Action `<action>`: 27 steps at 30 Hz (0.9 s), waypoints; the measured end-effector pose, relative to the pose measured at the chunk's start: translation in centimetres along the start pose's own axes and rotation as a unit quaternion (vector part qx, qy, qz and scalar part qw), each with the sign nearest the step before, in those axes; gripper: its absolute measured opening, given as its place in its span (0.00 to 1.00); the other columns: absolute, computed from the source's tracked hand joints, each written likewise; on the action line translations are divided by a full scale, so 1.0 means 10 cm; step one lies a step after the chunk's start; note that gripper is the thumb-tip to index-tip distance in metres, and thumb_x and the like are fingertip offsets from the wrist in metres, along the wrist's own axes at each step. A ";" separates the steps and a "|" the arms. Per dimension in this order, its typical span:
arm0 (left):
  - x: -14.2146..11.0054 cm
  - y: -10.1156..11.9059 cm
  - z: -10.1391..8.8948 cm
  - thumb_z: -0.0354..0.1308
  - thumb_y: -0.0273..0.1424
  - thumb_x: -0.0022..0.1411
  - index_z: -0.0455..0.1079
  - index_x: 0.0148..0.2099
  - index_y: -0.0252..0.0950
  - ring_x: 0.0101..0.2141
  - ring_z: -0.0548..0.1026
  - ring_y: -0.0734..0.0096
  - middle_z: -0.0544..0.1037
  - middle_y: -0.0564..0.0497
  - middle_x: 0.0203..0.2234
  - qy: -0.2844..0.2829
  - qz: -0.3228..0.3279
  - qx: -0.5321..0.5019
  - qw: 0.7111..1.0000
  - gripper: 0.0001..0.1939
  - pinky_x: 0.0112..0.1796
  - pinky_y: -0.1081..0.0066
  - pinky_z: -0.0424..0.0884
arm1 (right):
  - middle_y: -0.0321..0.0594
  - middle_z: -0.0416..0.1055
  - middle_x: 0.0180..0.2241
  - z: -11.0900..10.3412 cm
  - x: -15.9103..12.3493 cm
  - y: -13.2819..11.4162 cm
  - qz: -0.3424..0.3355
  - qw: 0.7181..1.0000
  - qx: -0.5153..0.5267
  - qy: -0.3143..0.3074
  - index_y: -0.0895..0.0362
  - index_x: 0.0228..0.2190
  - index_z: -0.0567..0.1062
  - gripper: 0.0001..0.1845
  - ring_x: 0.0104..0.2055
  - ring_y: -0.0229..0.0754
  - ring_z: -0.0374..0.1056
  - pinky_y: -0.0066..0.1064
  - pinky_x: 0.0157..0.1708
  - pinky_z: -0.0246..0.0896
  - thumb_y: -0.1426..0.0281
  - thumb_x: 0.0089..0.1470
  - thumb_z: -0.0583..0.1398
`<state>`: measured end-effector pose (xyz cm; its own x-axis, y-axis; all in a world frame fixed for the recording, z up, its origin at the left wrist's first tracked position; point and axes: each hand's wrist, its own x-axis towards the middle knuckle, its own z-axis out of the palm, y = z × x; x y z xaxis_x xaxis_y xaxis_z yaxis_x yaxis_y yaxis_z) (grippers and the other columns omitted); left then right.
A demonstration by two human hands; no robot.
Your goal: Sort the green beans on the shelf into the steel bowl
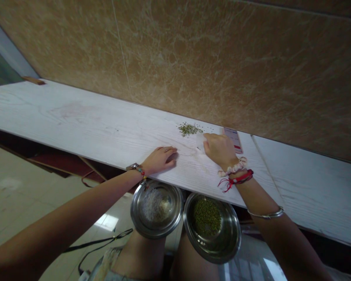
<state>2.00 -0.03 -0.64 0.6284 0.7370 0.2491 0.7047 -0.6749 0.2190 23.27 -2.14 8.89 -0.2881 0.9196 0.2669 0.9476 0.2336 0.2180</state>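
Observation:
My right hand (pixel 221 149) is closed on a small whitish, see-through piece, like a card or bit of plastic (pixel 200 142), held low over the white tabletop (pixel 128 125). Just beyond that piece lies a loose scatter of small green beans, like mung beans (pixel 189 129). My left hand (pixel 160 159) rests on the tabletop near its front edge, fingers loosely bent and holding nothing. Below the edge, a steel bowl of green beans (pixel 207 216) and a steel bowl with white grains (pixel 155 205) sit side by side at my thighs.
A phone-like flat thing (pixel 233 140) lies beside my right hand, partly hidden by it. A marbled brown wall (pixel 175 58) rises behind the narrow tabletop. At the far left end sits a small brown piece (pixel 34 80). Black cords (pixel 105 240) trail over the tiled floor.

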 end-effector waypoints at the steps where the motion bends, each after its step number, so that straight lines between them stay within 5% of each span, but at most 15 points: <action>1: 0.00 0.00 0.00 0.50 0.35 0.61 0.66 0.52 0.33 0.53 0.68 0.61 0.70 0.43 0.53 -0.001 -0.001 0.000 1.000 0.19 0.52 0.61 0.63 | 0.51 0.76 0.37 -0.01 0.00 0.00 0.015 1.000 -0.004 -0.003 0.62 0.38 0.75 0.17 0.35 0.44 0.70 0.32 0.32 0.54 0.74 0.54 0.48; 10: 0.00 0.01 -0.02 0.50 0.34 0.61 0.65 0.53 0.31 0.53 0.67 0.61 0.70 0.41 0.53 -0.009 -0.006 -0.011 1.000 0.20 0.52 0.62 0.63 | 0.52 0.75 0.40 -0.02 0.07 0.02 0.078 0.996 -0.024 -0.040 0.60 0.41 0.74 0.18 0.38 0.47 0.71 0.32 0.32 0.57 0.74 0.54 0.48; 27: -0.01 -0.02 0.00 0.50 0.35 0.61 0.65 0.53 0.33 0.53 0.67 0.62 0.70 0.42 0.53 0.000 0.002 -0.009 1.000 0.19 0.52 0.61 0.63 | 0.51 0.76 0.38 0.00 0.12 0.05 0.102 0.995 -0.006 -0.018 0.60 0.42 0.75 0.19 0.38 0.47 0.71 0.33 0.34 0.60 0.72 0.54 0.49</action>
<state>1.87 0.04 -0.72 0.6309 0.7347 0.2493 0.6966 -0.6779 0.2349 23.39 -0.94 9.30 -0.0837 0.9585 0.2725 0.9841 0.0365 0.1738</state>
